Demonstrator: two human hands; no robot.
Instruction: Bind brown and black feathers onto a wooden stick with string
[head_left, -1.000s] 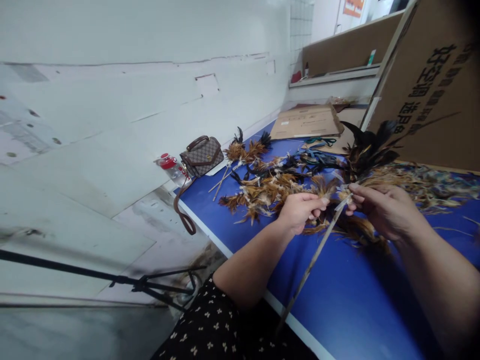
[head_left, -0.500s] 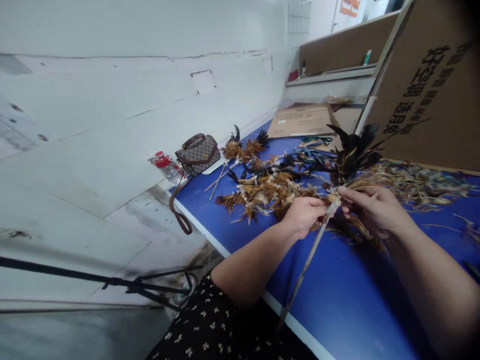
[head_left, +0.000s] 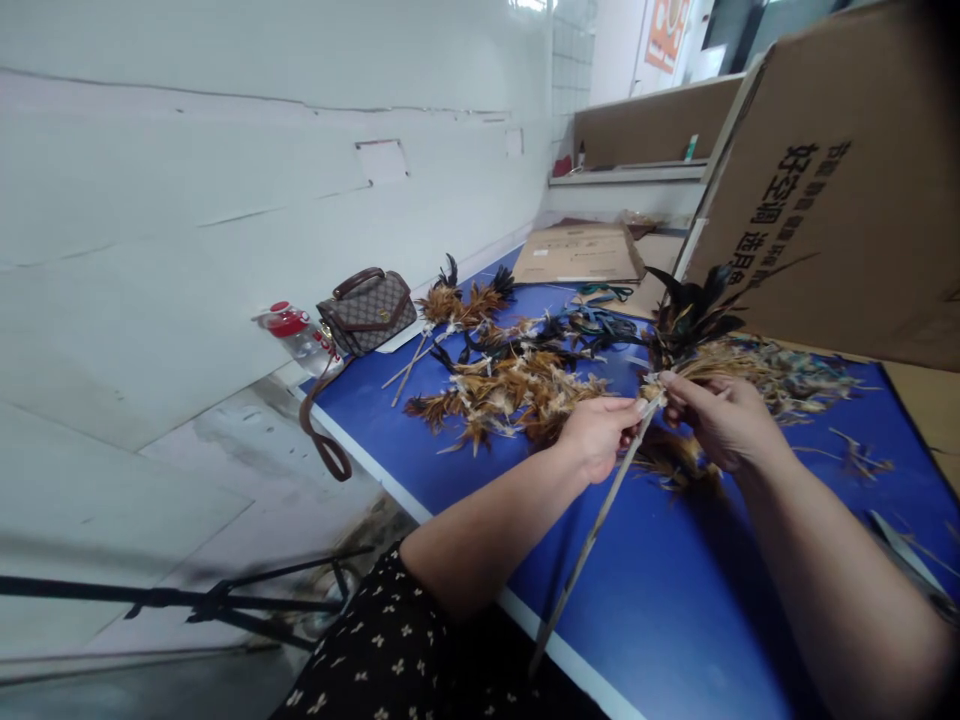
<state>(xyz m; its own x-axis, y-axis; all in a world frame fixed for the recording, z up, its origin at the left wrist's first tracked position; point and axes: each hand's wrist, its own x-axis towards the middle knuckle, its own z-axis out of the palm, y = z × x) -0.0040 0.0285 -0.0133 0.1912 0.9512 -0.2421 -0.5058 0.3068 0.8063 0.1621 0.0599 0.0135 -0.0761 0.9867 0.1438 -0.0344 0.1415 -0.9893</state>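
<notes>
Nearest is the person's black cloth with small pale marks. A long thin stick runs from the near edge of the blue counter up to both hands. On the right, a tool with a grey blade lies near the right arm. The left hand has its grip pinching the stick close to the top. The right hand has its grip pinching the top too, where black feathers fan out on the far side. A messy heap of brown feathers lies left of the hands. Farther left, a brown bag sits beside a clear bottle with a red lid. Far off lies flat cardboard, and on the right stands a big cardboard sheet with black writing.
</notes>
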